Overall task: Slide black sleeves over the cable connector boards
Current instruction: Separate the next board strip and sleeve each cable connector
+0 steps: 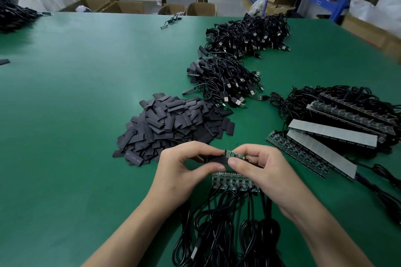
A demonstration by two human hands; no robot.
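While left hand [182, 171] is pinching a black sleeve [217, 160], right hand [262, 171] is gripping a green board [235, 154]. Black sleeve is starting on; next push prob. needs both aligned.

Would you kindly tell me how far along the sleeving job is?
Looks done: sleeved cables heaped mid-table. In hand: left hand pinches a black sleeve at the green board the right hand holds. Left: bare boards in a row below, more strips at right, a large sleeve pile.
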